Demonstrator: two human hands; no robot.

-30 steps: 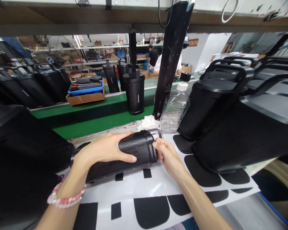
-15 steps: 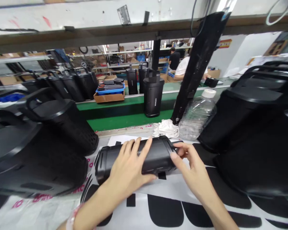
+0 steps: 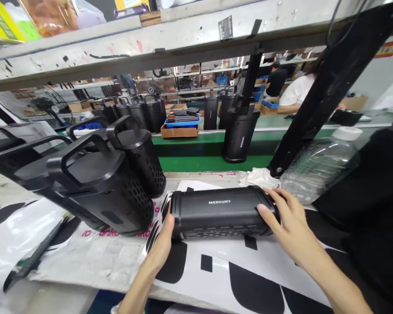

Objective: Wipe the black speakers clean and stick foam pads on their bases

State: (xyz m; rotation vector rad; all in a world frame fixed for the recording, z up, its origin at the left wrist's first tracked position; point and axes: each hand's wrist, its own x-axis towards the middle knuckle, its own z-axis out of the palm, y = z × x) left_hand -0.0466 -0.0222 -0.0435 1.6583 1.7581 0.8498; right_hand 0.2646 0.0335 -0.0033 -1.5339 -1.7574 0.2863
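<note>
A black portable speaker [image 3: 221, 213], lettered MERKURY, lies on its side in front of me, its slotted grille facing my way. My left hand [image 3: 163, 239] presses against its left end, most of the fingers hidden behind it. At the other end my right hand [image 3: 286, 216] grips the speaker, thumb on the near face and fingers over the top. Beneath it are white sheets [image 3: 212, 283] bearing black shaped pieces [image 3: 255, 285].
Several upright black speakers [image 3: 118, 196] with handles crowd the left. One more speaker [image 3: 240, 137] stands on the green conveyor [image 3: 190, 163]. A clear plastic bottle [image 3: 321, 168], a white cloth [image 3: 258, 178] and a slanted black post [image 3: 314, 109] are at right. A person in white [image 3: 298, 93] sits beyond.
My left hand has moved off the speaker's front to its left end, uncovering the lettering. My right hand remains at the right end. The view has swung left.
</note>
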